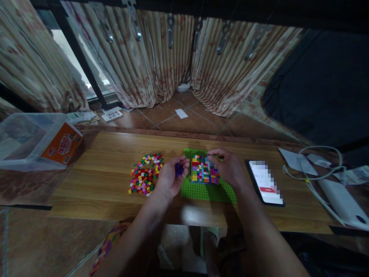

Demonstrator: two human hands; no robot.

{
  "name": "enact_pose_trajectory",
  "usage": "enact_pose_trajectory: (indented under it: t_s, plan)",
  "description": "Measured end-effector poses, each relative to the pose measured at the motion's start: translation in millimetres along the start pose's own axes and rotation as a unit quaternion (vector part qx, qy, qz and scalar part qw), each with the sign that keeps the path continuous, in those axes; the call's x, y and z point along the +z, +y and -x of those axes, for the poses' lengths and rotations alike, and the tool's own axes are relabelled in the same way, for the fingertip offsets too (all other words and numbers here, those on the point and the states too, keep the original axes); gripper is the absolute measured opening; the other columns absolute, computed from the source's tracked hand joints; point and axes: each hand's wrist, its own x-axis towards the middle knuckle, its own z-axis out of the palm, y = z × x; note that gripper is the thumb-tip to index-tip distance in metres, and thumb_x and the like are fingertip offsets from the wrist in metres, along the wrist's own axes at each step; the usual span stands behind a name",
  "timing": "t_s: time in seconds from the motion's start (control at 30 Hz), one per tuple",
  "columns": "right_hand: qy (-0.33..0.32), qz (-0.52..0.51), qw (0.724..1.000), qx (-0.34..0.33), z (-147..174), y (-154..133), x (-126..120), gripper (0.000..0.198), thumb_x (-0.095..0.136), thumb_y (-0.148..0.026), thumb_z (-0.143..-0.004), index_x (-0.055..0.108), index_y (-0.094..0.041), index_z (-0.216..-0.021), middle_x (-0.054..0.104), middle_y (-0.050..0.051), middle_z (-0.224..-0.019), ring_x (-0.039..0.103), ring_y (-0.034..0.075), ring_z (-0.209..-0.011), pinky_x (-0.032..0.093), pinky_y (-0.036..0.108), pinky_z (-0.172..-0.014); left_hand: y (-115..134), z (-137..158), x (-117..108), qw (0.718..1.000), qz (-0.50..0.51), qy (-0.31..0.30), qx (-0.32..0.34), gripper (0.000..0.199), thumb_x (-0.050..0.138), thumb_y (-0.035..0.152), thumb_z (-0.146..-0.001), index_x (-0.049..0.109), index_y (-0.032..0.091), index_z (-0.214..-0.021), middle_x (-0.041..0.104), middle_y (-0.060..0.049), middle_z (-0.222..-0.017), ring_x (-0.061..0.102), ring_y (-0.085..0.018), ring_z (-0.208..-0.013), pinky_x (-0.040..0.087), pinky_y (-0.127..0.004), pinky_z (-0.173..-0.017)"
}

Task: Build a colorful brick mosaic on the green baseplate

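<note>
A clear plastic box (31, 142) is sitting by the far left corner of the worktop (98, 177). Left of the worktop's middle, loose coloured cubes (142, 181) are lying in a heap; the left forearm, passing close by, could scatter some towards the near edge. The left hand (170, 177) is cupping several purple cubes (179, 169) in a half-curled palm; tilting it could spill them. Mid-worktop, the block mosaic (203, 169) is resting on a green baseplate (207, 194). The right hand (225, 163) is hovering at the mosaic's far right corner, fingertips close together, their contents unclear; a clumsy press there could knock neighbouring blocks askew. Towards the right edge, a phone (266, 184) is lying near that forearm, where an outward elbow swing could bump it.
</note>
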Motion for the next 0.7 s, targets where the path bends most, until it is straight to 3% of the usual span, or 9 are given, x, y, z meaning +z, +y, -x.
enact_pose_trajectory:
  t_s: [0.7]
  plan:
    - [-0.06, -0.025, 0.996, 0.065, -5, 9, 20, 0.017, 0.065, -0.032, -0.075, 0.073, -0.021, -0.085, 0.074, 0.003, -0.085, 0.066, 0.019, -0.078, 0.05, 0.037, -0.079, 0, 0, 1, 1.0, -0.016, 0.001, 0.006, 0.017, 0.046, 0.011, -0.088, 0.06, 0.01, -0.079, 0.064, -0.007, -0.067, 0.058, -0.008, -0.053, 0.043, -0.015, -0.046]
